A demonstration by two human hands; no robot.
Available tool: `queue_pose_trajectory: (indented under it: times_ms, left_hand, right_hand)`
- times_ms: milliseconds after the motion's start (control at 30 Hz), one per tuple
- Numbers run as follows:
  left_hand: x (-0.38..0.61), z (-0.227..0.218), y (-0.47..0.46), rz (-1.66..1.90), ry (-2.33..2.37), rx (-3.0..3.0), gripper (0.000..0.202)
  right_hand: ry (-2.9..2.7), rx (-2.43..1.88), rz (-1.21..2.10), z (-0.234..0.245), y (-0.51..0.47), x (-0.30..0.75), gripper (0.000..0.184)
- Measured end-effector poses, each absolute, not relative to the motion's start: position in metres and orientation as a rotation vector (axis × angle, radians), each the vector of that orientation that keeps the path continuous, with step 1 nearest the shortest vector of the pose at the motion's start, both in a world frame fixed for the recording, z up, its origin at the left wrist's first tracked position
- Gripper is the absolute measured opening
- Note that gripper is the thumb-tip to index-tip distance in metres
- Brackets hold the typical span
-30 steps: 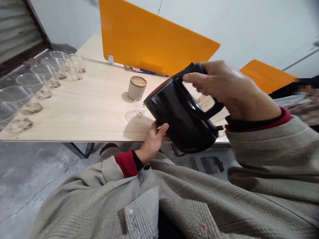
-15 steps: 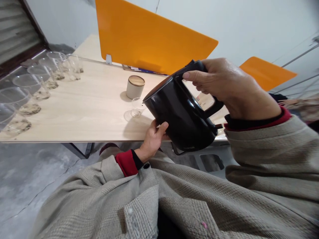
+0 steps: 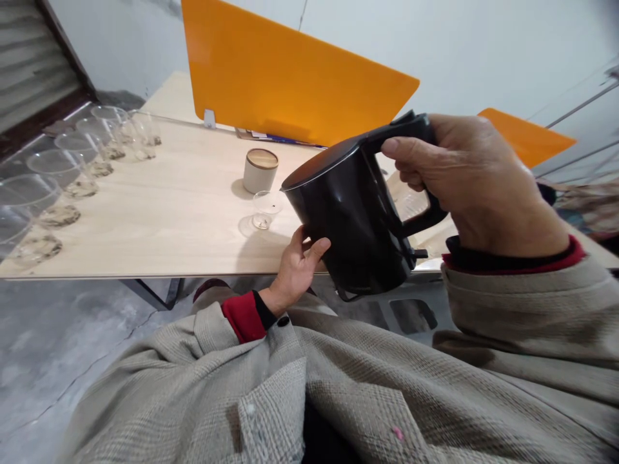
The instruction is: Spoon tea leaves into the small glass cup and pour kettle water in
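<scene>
The right hand (image 3: 476,174) has its fingers wrapped round the handle of the black kettle (image 3: 353,222), held tilted in the air at the near edge of the tabletop (image 3: 159,212). The left hand (image 3: 297,267) cups the kettle's lower side, fingers loosely curled, beside a small glass (image 3: 265,209).

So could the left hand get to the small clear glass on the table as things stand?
Probably yes. The left hand rests against the black kettle at the table's near edge, and the small glass stands just beyond it with bare tabletop between. It would have to let go of the kettle.
</scene>
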State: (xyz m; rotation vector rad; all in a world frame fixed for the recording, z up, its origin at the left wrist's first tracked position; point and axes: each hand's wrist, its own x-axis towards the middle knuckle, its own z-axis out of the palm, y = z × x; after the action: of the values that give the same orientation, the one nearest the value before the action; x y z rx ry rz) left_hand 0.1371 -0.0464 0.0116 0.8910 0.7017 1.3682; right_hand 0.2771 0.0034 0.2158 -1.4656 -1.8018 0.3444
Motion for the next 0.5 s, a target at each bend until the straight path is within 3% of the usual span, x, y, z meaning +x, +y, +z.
queue_pose_trajectory:
  times_ms: [200,367,500]
  left_hand:
    - [0.133,0.016,-0.038,1.436,0.735,1.018,0.064]
    - [0.115,0.021,-0.04,1.515,0.819,1.136,0.073]
    - [0.08,0.023,-0.051,1.638,0.935,1.285,0.059]
  right_hand:
    - [-1.691,-1.268,0.335,0.203,-0.01,0.292,0.027]
    - [-1.504,-1.138,0.331,0.178,-0.005,0.304,0.027]
    - [-1.313,-1.061,0.367,0.153,0.018,0.311,0.036]
